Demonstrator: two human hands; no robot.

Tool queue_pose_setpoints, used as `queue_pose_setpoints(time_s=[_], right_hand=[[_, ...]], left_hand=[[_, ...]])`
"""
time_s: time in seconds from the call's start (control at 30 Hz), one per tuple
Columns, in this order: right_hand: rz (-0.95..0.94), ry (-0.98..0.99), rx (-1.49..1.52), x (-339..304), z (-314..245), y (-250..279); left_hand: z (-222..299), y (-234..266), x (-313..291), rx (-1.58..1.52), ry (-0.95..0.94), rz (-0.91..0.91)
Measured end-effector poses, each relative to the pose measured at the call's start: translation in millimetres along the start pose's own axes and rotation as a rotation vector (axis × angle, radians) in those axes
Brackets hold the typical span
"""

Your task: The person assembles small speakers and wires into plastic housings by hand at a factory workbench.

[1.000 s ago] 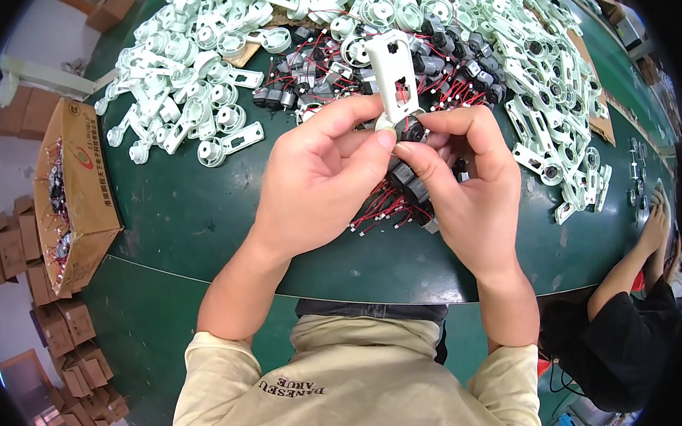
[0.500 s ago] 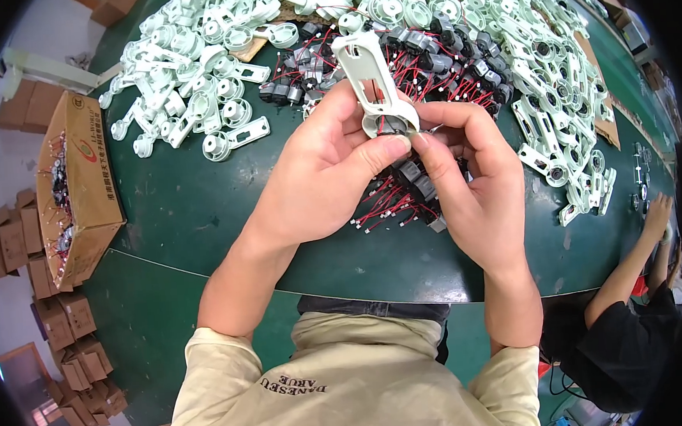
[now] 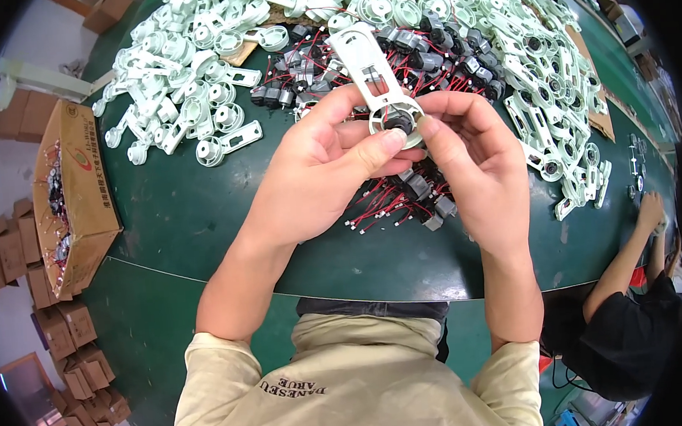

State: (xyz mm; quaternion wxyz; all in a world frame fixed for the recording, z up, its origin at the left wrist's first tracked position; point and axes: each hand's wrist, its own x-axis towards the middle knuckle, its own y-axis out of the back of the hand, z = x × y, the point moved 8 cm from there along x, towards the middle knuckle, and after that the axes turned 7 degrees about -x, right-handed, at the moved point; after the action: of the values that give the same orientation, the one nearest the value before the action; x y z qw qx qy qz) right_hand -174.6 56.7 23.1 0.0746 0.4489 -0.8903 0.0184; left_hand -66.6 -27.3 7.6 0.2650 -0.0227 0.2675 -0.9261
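Observation:
A pale green plastic housing (image 3: 362, 58), with a long slotted handle and a round ring at its lower end, is held up over the table. Inside the ring sits a dark round part that looks like a small motor (image 3: 399, 121). My left hand (image 3: 319, 167) grips the housing, its thumb pressed on the ring's near edge and its fingers behind. At the ring's right rim, my right hand (image 3: 482, 161) pinches with thumb and forefinger. Below and behind both hands lie small grey-and-black motors (image 3: 416, 183) with red wires and white plugs.
Pale green housings (image 3: 217, 103) are heaped left and behind; more housings (image 3: 551, 130) holding dark round parts lie right. An open carton (image 3: 90, 189) of wired motors stands at the left on the green table (image 3: 177, 215). A co-worker's arm (image 3: 625, 266) reaches in at far right.
The housing has tilted so that its ring faces up, showing the dark round part inside. My right thumb and forefinger have shifted slightly along the ring's rim.

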Motion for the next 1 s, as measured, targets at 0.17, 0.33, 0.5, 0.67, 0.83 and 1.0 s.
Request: queue_pose_setpoints(time_s=[0.17, 0.33, 0.5, 0.67, 0.83, 1.0], right_hand=[[-0.047, -0.125, 0.146, -4, 7, -12], [-0.042, -0.156, 0.259, -5, 9, -10], [0.022, -0.235, 0.307, -8, 18, -11], [0.025, -0.256, 0.261, -7, 17, -7], [-0.103, -0.22, 0.293, -8, 7, -9], [-0.121, -0.199, 0.316, -5, 5, -8]], left_hand=[[-5, -7, -2, 0.038, -0.136, 0.053], [0, -16, -3, 0.103, -0.241, 0.045], [-6, -16, -5, 0.232, -0.279, 0.067], [-2, -17, -4, 0.285, -0.295, 0.083], [2, -2, -1, 0.057, -0.153, 0.079], [7, -3, 0, 0.116, -0.243, 0.061]])
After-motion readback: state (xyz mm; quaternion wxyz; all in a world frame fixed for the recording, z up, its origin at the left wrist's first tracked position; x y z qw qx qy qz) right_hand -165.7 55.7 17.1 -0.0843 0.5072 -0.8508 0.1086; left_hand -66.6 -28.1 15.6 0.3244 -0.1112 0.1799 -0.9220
